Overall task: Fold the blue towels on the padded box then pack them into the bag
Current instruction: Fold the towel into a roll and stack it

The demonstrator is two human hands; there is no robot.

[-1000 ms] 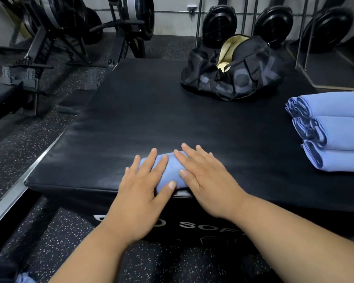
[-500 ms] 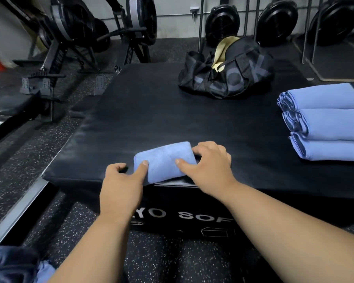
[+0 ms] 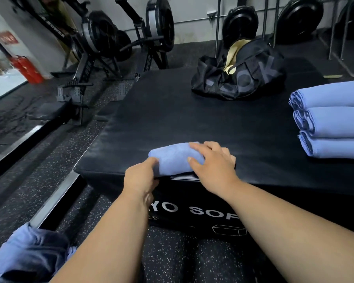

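Both hands have closed further on the folded towel since half a second ago. Left hand grips its near left end, fingers curled beneath it; right hand clasps its right end, thumb on top and fingers bent over the far side. It lies at the near edge of the padded box, whose front reads "YO SOF". Three folded towels sit stacked at right. Behind stands the open black bag, lettered "OOK". More blue cloth lies lower left.
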